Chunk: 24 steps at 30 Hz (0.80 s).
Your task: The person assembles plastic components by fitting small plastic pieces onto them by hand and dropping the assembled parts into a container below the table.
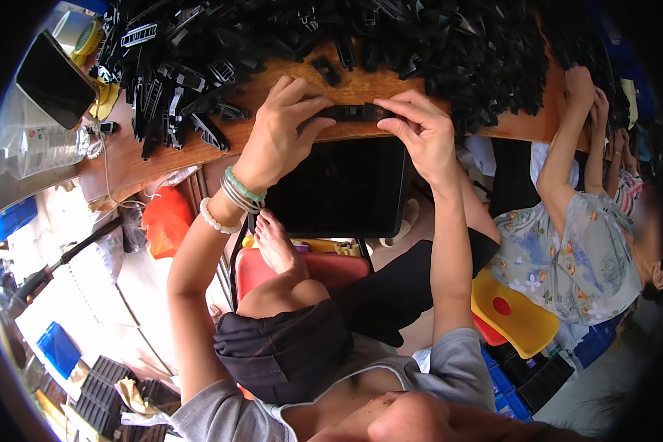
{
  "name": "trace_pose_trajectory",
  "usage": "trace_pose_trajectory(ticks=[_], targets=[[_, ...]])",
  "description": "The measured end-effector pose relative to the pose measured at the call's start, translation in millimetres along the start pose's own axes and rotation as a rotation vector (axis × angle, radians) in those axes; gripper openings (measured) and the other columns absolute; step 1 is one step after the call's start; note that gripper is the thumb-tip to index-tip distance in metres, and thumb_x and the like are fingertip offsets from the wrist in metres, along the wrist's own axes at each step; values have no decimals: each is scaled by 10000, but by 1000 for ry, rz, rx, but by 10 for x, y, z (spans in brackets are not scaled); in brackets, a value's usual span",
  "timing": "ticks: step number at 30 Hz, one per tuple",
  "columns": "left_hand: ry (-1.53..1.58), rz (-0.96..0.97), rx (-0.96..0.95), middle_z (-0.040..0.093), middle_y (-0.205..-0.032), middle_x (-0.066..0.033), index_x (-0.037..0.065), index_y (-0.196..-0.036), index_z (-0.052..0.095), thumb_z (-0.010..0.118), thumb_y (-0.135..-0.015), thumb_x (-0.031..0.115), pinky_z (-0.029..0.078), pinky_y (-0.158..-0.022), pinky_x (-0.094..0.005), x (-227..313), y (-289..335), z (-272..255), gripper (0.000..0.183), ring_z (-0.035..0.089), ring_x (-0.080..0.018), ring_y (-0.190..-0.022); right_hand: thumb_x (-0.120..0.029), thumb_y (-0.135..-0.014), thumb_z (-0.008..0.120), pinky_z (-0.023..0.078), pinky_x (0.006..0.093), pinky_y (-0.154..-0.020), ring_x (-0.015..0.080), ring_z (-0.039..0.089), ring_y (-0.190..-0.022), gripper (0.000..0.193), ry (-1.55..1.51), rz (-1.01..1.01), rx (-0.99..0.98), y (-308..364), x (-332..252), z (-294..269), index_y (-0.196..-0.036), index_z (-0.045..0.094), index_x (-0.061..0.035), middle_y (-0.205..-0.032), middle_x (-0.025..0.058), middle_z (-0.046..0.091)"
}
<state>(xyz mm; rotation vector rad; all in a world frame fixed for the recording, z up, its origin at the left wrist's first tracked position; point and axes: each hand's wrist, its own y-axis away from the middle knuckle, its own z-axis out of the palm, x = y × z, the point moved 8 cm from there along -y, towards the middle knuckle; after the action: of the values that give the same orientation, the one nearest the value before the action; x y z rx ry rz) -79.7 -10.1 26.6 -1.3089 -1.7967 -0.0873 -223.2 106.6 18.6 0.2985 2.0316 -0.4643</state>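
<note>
A small black plastic strip-shaped part (352,113) is stretched level between my two hands at the near edge of the wooden table (287,72). My left hand (287,121) pinches its left end between thumb and fingers. At the other end, thumb and forefinger of my right hand (420,129) close on it. Just beyond lies a loose black piece (325,71) on bare wood. A large heap of similar black plastic parts (464,59) covers the far side of the table, and more pieces (173,96) lie left of my left hand.
Below the table edge sits a black tray (339,188). On the left stand a dark-screened phone (55,79) and a clear plastic container (44,149). An orange-red bag (168,221) hangs beneath. At the right, another person (567,243) works with both hands near the heap, beside a yellow stool (514,313).
</note>
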Motion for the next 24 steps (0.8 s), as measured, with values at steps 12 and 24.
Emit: trace_pose_trajectory(ticks=[12,24], targets=[[23,1,1,631,-940,-102,-20,-952,707,761,-725,10,491,-761,-378,-3,27,-9,235,567,-298,-869,28,-809,736,512,250,-689,143,637,-774,246,-20,-10,-6,22,-25,49,-1054,721,17,-901,74,659],[41,17,-22,648,-956,-105,-32,-947,706,761,-701,-27,489,-768,-363,-7,31,12,253,580,-283,-864,23,-748,763,458,298,-675,168,560,-766,263,11,-93,12,-42,-50,106,-1005,750,-29,-879,48,592]])
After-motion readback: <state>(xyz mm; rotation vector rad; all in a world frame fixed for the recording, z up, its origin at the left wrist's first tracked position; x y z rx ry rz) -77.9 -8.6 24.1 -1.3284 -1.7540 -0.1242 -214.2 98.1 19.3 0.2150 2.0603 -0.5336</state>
